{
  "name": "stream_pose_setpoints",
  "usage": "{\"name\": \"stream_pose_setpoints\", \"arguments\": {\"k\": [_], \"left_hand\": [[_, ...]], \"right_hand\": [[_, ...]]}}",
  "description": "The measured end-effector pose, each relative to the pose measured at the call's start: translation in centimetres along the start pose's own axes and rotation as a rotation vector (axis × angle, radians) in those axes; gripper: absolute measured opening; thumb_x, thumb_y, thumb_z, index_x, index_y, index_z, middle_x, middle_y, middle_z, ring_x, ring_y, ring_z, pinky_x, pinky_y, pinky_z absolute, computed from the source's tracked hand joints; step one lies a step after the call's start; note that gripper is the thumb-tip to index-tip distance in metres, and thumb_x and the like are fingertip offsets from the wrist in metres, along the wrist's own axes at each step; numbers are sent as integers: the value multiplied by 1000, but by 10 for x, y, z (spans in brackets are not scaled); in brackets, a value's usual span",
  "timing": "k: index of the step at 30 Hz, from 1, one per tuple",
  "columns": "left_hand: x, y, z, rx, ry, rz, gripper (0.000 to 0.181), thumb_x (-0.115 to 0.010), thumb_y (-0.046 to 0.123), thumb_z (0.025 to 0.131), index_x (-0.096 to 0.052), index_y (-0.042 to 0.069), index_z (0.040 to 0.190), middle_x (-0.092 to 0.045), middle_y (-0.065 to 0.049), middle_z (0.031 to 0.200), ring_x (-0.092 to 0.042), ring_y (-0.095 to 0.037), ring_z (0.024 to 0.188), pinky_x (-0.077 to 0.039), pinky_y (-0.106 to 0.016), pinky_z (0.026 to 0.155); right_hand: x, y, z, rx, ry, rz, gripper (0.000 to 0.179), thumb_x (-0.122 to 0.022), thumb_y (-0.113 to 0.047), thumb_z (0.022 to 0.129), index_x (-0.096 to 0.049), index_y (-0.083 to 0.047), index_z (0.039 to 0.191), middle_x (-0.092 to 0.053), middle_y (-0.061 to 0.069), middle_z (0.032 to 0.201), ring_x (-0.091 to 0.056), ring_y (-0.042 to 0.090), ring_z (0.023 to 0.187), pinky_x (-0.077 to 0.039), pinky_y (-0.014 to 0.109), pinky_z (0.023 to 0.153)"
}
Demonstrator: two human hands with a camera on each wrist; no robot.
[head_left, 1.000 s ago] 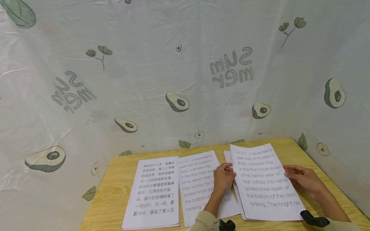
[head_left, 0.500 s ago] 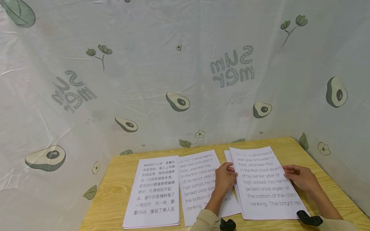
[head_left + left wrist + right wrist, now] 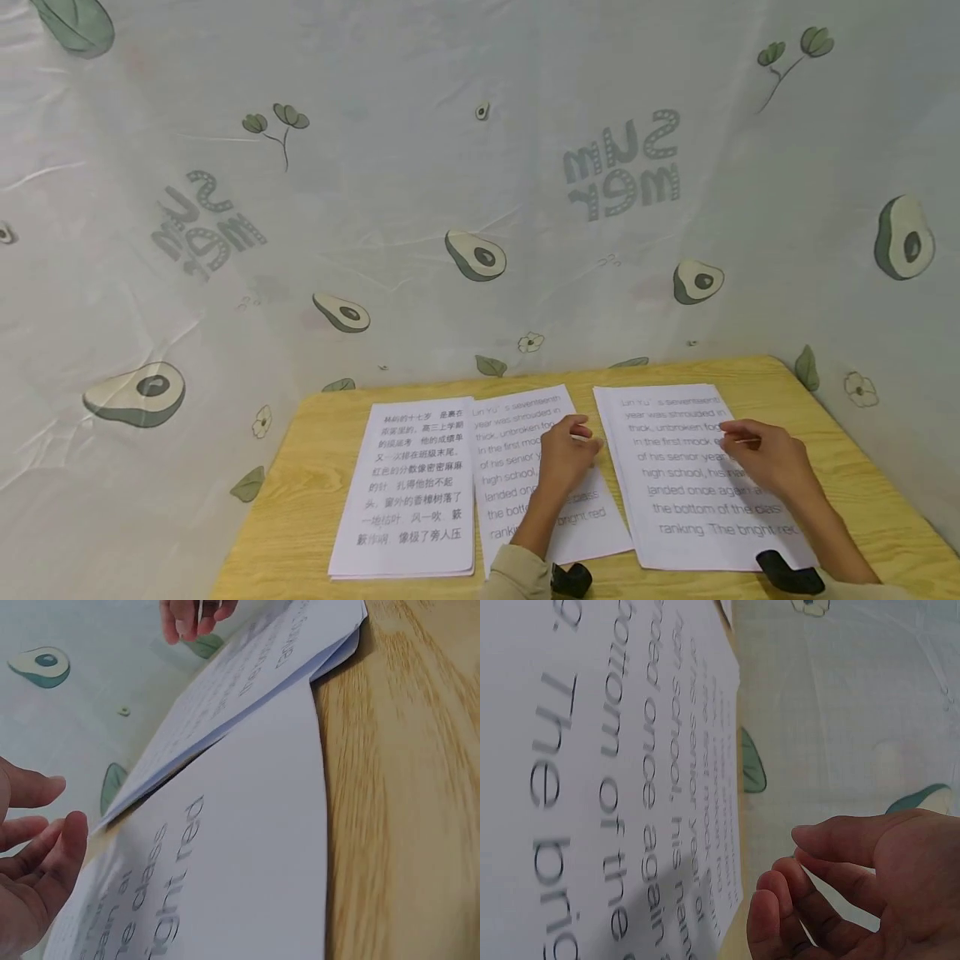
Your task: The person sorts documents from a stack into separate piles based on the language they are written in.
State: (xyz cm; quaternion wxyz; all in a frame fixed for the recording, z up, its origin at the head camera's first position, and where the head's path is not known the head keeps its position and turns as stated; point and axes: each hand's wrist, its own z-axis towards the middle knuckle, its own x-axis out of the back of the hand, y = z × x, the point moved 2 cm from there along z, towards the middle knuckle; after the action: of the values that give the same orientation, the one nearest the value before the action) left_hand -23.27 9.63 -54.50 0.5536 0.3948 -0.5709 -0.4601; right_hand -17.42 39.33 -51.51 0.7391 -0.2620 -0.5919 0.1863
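Observation:
In the head view, my left hand [image 3: 566, 454] is raised over the middle printed English sheet [image 3: 510, 479], fingers loosely bent and holding nothing. To its right lies a stack of English sheets [image 3: 675, 533], its left edges slightly fanned. My right hand [image 3: 765, 458] hovers over that stack's right side, its shadow on the page. The right wrist view shows the thumb and forefinger tips [image 3: 802, 851] close together, with no paper between them. Part of the middle sheet's text is hidden behind my left hand and forearm.
A stack of Chinese-printed sheets [image 3: 412, 492] lies at the left, its right edge against the middle sheet. All the papers rest on a wood-grain table [image 3: 285, 500]. A pale curtain [image 3: 390, 208] with avocado prints hangs behind and at the sides.
Both hands have let go of the right stack's edges; the left drew back leftward, the right moved inward over the page. The sheet jutting out at the stack's upper left no longer shows.

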Motion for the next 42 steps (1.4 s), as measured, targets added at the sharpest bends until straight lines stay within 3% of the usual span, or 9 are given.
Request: {"name": "stream_pose_setpoints", "arguments": {"k": [8, 17, 23, 32, 36, 42], "left_hand": [[31, -7, 2, -13, 17, -25, 44, -82, 5, 91, -71, -2, 133, -73, -3, 100, -70, -4, 73, -57, -19, 58], [74, -19, 2, -4, 31, 52, 47, -81, 15, 94, -70, 1, 137, -75, -3, 106, -68, -6, 76, -59, -20, 62], [105, -30, -1, -15, 51, 83, 47, -80, 17, 95, -69, 0, 137, -75, -5, 108, -68, -6, 79, -59, -21, 63], [153, -47, -7, 10, 144, 174, 44, -82, 18, 94, -72, 3, 134, -76, -6, 109, -67, -11, 87, -58, -22, 70], [167, -50, -9, 36, 165, 219, 43, -82, 20, 93, -73, 4, 133, -76, -3, 108, -67, -14, 92, -55, -24, 75], [178, -54, -12, 71, 173, 273, 44, -81, 24, 95, -72, 6, 134, -75, -2, 108, -67, -15, 93, -56, -24, 70]], "right_hand": [[-24, -42, 1, 60, -90, 49, 33, -72, -16, 101, -73, 7, 125, -78, 22, 107, -74, 36, 96, -53, 36, 75], [-56, -78, 0, 71, -183, 103, 38, -74, -18, 100, -71, 7, 129, -79, 19, 110, -76, 34, 99, -57, 31, 74], [-76, -95, 0, 54, -211, 134, 43, -75, -18, 99, -69, 8, 132, -78, 19, 113, -76, 33, 102, -55, 26, 69], [-102, -115, -1, 47, -252, 182, 49, -74, -21, 99, -67, 10, 136, -78, 16, 116, -77, 31, 104, -57, 27, 78], [-109, -119, -2, 41, -270, 186, 51, -75, -21, 98, -66, 12, 135, -77, 16, 115, -76, 32, 105, -58, 31, 80], [-116, -126, -1, 51, -262, 174, 50, -76, -20, 97, -67, 12, 135, -77, 16, 113, -77, 32, 104, -60, 35, 82]]}}
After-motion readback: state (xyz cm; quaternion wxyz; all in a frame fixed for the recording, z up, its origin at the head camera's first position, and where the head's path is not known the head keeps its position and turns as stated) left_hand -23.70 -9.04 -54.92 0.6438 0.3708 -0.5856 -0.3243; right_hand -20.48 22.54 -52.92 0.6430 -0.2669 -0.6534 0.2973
